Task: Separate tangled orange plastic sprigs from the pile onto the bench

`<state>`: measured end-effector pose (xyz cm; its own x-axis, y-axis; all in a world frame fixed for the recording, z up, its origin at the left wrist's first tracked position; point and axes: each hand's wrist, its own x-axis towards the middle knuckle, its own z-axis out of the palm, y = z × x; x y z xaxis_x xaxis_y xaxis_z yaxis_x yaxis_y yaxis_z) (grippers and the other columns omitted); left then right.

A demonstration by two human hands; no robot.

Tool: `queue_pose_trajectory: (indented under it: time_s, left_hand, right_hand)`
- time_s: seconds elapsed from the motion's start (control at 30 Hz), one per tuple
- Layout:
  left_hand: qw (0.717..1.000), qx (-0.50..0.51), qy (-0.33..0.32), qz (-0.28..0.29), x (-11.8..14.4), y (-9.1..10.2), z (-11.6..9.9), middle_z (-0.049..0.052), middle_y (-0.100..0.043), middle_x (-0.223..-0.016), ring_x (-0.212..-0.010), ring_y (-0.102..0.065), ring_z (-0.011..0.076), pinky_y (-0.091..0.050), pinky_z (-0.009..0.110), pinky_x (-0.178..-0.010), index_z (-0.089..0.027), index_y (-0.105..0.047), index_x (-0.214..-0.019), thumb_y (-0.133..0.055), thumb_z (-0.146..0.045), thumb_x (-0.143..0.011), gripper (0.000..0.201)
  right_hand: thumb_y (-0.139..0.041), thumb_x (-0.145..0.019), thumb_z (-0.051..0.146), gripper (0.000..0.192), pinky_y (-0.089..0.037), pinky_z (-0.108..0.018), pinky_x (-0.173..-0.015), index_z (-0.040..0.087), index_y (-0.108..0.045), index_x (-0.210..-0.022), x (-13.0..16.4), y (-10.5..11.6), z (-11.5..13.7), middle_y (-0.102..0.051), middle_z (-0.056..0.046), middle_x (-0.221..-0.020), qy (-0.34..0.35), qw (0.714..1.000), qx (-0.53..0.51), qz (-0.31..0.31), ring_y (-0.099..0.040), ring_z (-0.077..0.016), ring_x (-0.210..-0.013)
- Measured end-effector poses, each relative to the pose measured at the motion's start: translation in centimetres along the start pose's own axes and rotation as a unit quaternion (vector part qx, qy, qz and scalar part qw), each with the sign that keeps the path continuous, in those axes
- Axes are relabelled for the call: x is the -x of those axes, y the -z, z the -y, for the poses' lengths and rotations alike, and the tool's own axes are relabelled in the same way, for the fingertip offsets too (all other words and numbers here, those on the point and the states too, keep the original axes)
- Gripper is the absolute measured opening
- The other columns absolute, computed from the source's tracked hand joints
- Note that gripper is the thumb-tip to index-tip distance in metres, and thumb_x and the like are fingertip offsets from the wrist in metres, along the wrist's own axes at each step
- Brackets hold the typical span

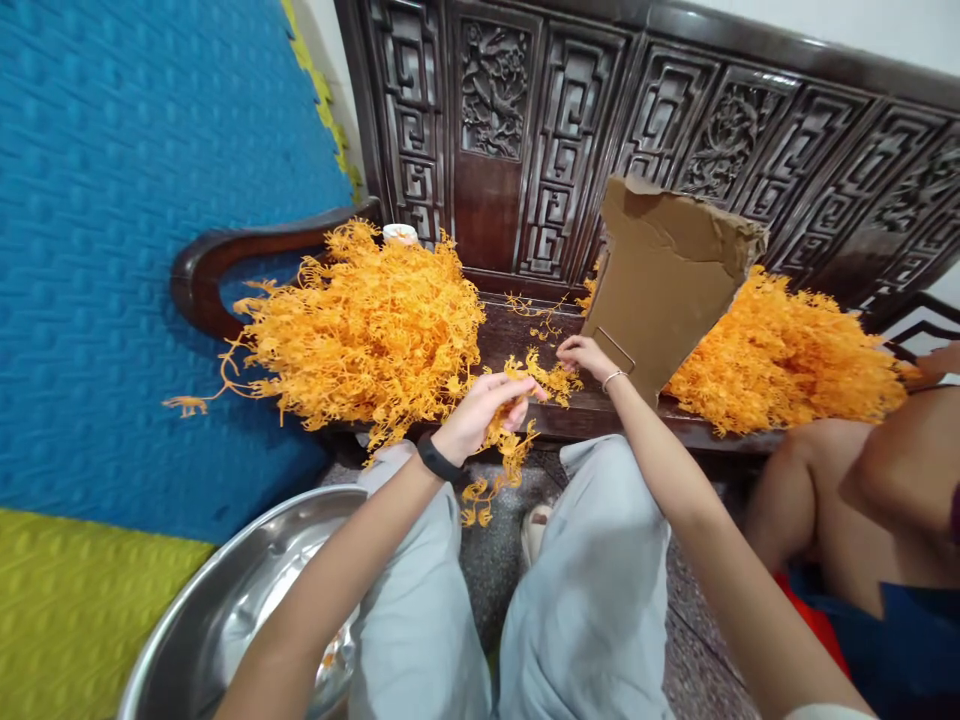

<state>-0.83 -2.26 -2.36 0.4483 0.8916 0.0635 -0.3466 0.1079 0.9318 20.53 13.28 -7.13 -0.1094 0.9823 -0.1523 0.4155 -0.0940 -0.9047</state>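
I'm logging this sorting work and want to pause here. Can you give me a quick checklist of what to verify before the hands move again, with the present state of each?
1. Left hand has a grip on an orange plastic strand cluster: ok, fingers are closed around it.
2. Right hand is in contact with the strands: ok, fingertips pinch the same cluster on the bench edge.
3. Steel basin sits within reach below the left arm: ok.
4. Left orange pile rests stably on the wooden bench: not ok, strands hang over the front edge.
5. Cardboard sheet stands securely: cannot tell.
6. Neighbouring person's knee is apart from both hands: ok.
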Motion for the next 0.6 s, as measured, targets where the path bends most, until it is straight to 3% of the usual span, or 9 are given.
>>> queue_pose_trajectory:
  time_s: [0.17,0.37,0.5,0.6]
  left_hand:
    - [0.999,-0.022,-0.012,-0.03,0.0,1.0,-0.3,-0.005,-0.04,-0.041,-0.036,-0.034,0.0041,-0.026,0.019,-0.039,-0.01,-0.064,-0.071,-0.061,-0.044,-0.073,0.033]
    - [0.998,0.012,-0.017,-0.051,0.0,2.3,-0.1,-0.006,-0.038,-0.041,-0.035,-0.034,0.0031,-0.026,0.018,-0.038,-0.01,-0.063,-0.07,-0.06,-0.037,-0.076,0.027]
    - [0.999,0.025,-0.026,-0.036,-0.4,2.1,0.1,-0.006,-0.038,-0.042,-0.036,-0.035,0.0032,-0.029,0.018,-0.04,-0.01,-0.063,-0.072,-0.058,-0.035,-0.078,0.026]
    - [0.999,0.014,-0.019,-0.034,-0.7,1.7,0.3,-0.006,-0.039,-0.041,-0.036,-0.036,0.0036,-0.029,0.018,-0.04,-0.01,-0.062,-0.07,-0.059,-0.035,-0.077,0.026]
  right_hand:
    - [-0.069,-0.068,0.009,0.012,-0.039,-0.017,-0.042,0.01,-0.058,-0.063,-1.6,0.3,-3.0,-0.053,0.001,-0.04,-0.071,0.995,0.064,0.008,-0.047,-0.0056,-0.037]
    - [-0.067,-0.075,0.019,0.012,-0.042,-0.018,-0.045,0.009,-0.062,-0.08,-1.7,0.8,-3.3,-0.057,-0.001,-0.047,-0.112,0.989,0.098,0.024,-0.05,-0.0069,-0.041]
    - [-0.057,-0.084,0.027,0.025,-0.051,-0.025,-0.06,0.009,-0.058,-0.102,-1.3,0.9,-3.3,-0.064,-0.006,-0.079,-0.141,0.983,0.115,0.032,-0.06,-0.0111,-0.064]
    - [-0.051,-0.088,0.03,0.029,-0.052,-0.034,-0.075,0.012,-0.054,-0.11,-1.1,0.9,-3.4,-0.059,-0.008,-0.105,-0.153,0.979,0.128,0.037,-0.06,-0.0153,-0.088]
